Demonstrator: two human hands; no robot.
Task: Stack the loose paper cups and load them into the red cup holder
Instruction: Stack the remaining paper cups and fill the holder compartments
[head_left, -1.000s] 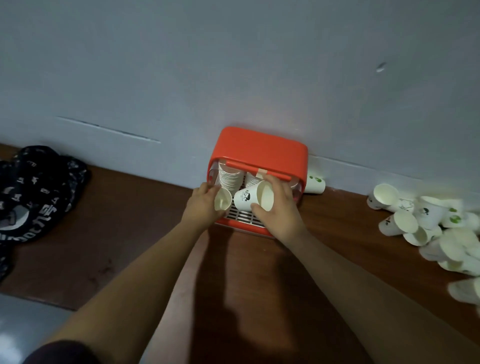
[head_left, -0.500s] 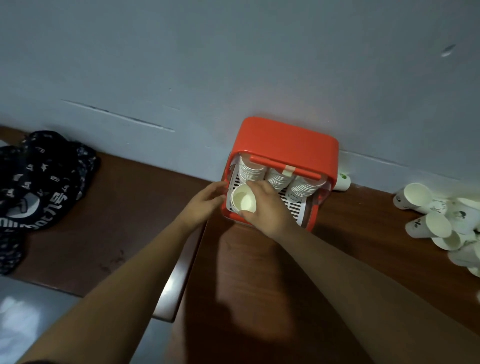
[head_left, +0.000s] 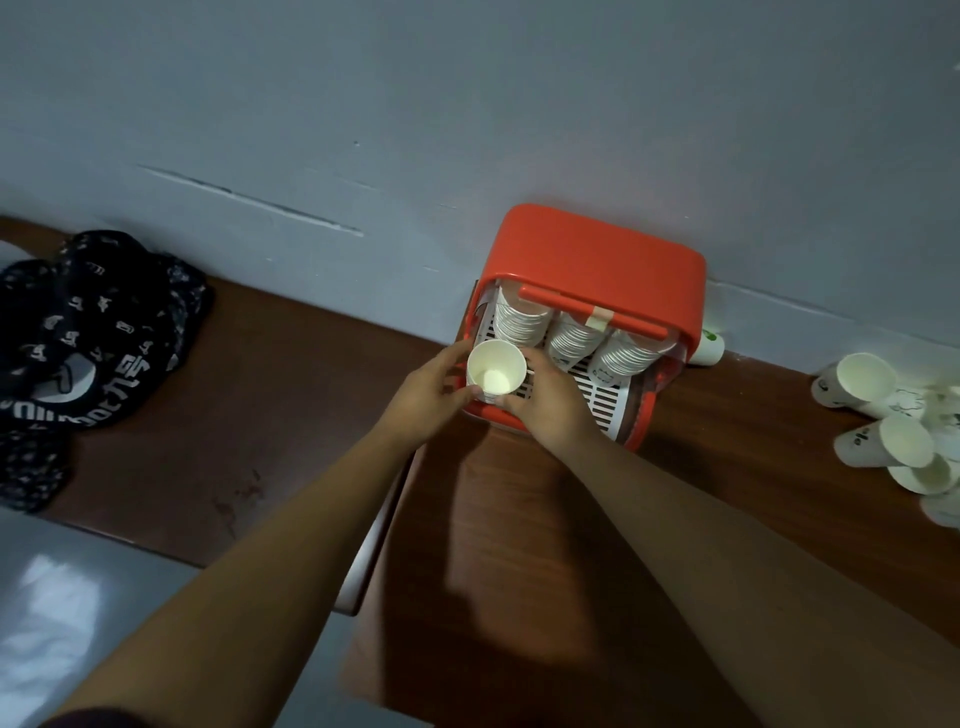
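A person's left hand (head_left: 430, 396) and right hand (head_left: 551, 411) hold a single paper cup (head_left: 494, 371) at the front left corner of the red cup holder (head_left: 597, 257), which stands on a wooden table (head_left: 519, 525) against a grey wall (head_left: 467, 104). The cup's open mouth faces up toward the camera. The fingers of both hands are curled against the cup's sides, the left from the left, the right from the right and below. Inside the holder, three rows of stacked cups (head_left: 519, 321) lie over a white slotted tray (head_left: 597, 395). Loose cups (head_left: 883, 415) lie in a heap at the table's right edge, well apart from the holder. A dark printed cloth (head_left: 78, 338) lies at far left.
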